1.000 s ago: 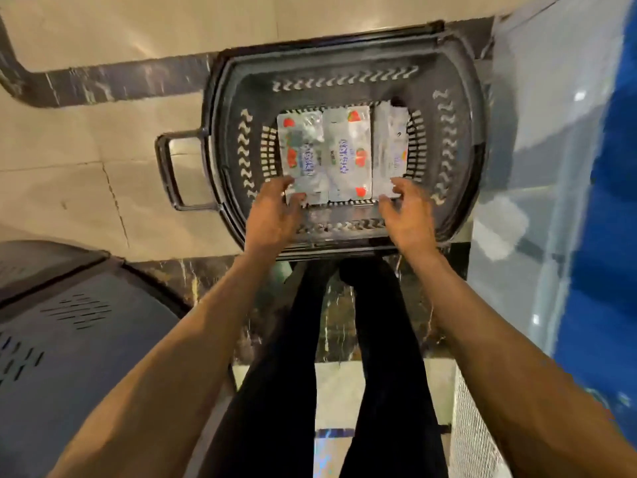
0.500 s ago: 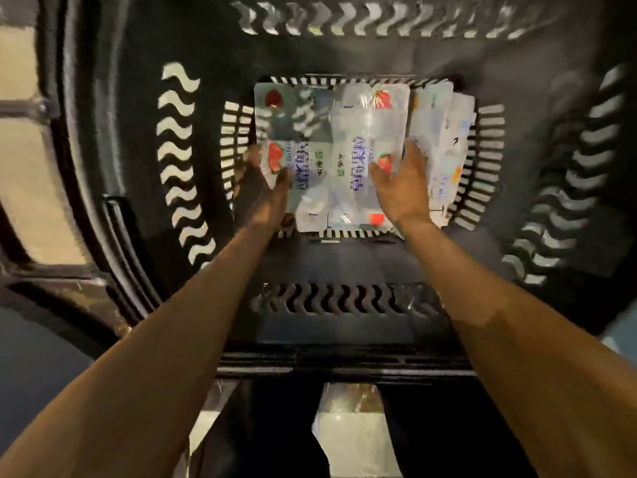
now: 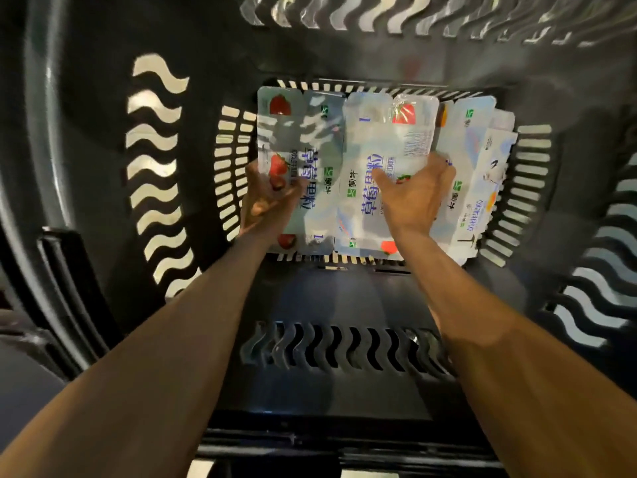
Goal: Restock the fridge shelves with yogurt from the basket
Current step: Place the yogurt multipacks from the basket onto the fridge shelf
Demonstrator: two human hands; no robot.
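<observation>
Three lots of foil-topped yogurt lie flat on the slotted floor of the basket (image 3: pixel 86 174), side by side and touching. The left yogurt pack (image 3: pixel 303 139), printed with strawberries and partly in shadow, sits against the floor's left edge. The middle yogurt pack (image 3: pixel 375 132) is brighter, with blue lettering and a strawberry at its far corner. The right yogurt packs (image 3: pixel 482 157) are a loose, slightly fanned stack tilted toward the right wall. The left hand (image 3: pixel 267 205) grips the near left edge of the left yogurt pack, thumb on the lid and fingers curled under the side. The right hand (image 3: pixel 412 198) lies on the middle yogurt pack, thumb spread out across the lettering. Its fingers, held close together, hook over the pack's right edge into the seam beside the stack, where their tips are hidden. Both bare forearms reach down from the near rim. The dark plastic walls rise all round, cut with wavy slots through which a pale floor shows.
</observation>
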